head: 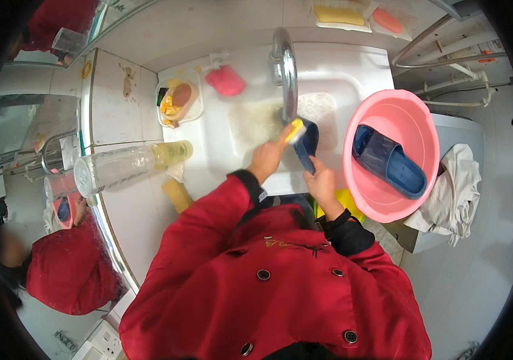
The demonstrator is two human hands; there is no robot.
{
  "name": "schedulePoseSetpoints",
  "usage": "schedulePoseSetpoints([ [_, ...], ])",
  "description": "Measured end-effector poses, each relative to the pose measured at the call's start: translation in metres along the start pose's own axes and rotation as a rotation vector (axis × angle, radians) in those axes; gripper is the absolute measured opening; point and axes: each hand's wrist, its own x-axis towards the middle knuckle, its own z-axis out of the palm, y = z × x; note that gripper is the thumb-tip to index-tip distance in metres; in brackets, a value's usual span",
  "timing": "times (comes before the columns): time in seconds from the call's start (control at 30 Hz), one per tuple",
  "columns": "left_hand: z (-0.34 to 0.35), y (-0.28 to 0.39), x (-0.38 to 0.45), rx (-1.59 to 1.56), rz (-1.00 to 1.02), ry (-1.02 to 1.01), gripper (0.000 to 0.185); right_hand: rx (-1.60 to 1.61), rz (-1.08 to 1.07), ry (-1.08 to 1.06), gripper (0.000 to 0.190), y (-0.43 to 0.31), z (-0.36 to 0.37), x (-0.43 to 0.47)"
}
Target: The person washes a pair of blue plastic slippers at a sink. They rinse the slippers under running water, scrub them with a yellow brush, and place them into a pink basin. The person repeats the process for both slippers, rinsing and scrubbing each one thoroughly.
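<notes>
My left hand (269,157) grips a yellow scrubbing brush (295,131), its pale bristles against a dark blue slipper (309,139). One end of that slipper is in my right hand (322,181), which holds it tilted over the white sink (207,157). Part of the slipper is hidden behind the brush and the curved metal faucet (289,85). Cloudy, foamy water (256,126) covers the sink's bottom. To the right, a second blue slipper (389,162) lies in a pink plastic basin (427,130).
A pink cloth (225,81) and a tray with soap pieces (200,108) sit at the sink's left. A clear bottle (121,168) juts from the left wall. Soap dishes (339,17) line the back ledge. Beside the basin hangs a pale cloth (452,193). A mirror (27,157) stands left.
</notes>
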Motion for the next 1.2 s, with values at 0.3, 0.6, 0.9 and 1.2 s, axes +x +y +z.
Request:
schedulePoseSetpoints([
  [0.3, 0.002, 0.017, -0.032, -0.072, -0.152, -0.063, 0.056, -0.025, 0.026, 0.022, 0.043, -0.005, 0.003, -0.002],
  [0.6, -0.014, 0.000, 0.026, -0.057, -0.180, -0.045, 0.061, -0.056, -0.040, -0.046, 0.044, 0.000, 0.006, -0.001],
  [0.9, 0.001, -0.006, 0.012, -0.053, -0.130, 0.078, 0.060, 0.015, -0.034, 0.002, 0.043, -0.004, 0.003, 0.000],
  [1.2, 0.020, -0.110, 0.045, 0.097, -0.577, -0.084, 0.059, -0.203, -0.284, 0.045, 0.048, -0.001, 0.053, 0.007],
])
